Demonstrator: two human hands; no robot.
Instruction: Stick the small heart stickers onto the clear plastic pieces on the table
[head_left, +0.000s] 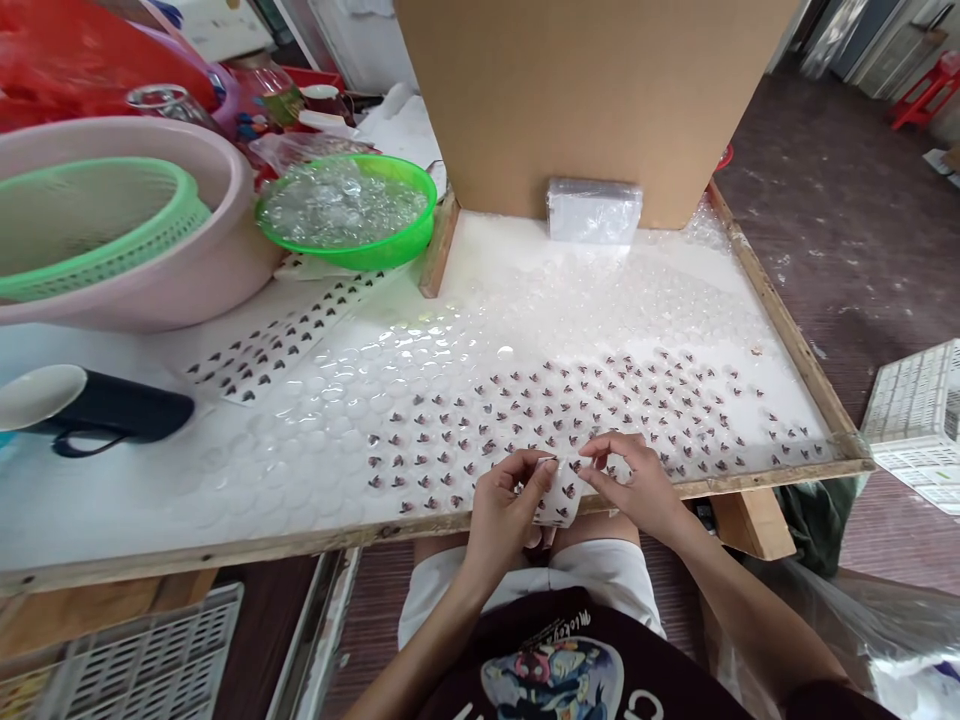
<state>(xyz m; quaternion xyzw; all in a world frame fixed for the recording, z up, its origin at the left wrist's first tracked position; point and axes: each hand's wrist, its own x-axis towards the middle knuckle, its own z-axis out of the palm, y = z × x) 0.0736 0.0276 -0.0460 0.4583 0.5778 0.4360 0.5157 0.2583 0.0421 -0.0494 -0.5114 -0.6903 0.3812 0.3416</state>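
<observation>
My left hand (504,510) and my right hand (634,482) meet at the near edge of a white board (600,300) framed in wood. Between them they pinch a small strip of stickers (561,498) printed with dark little figures; both hands have fingers closed on it. The board in front of my hands is covered with rows of clear round glass domes (420,350). Many of the nearer domes have the same dark figure (570,400) under them.
Another sticker sheet (277,340) lies at left by a green bowl of clear domes (346,205). A pink basin holding a green basket (112,220), a dark mug (97,410), a cardboard wall (585,90), a clear packet (594,210) and white crates (919,420) surround the board.
</observation>
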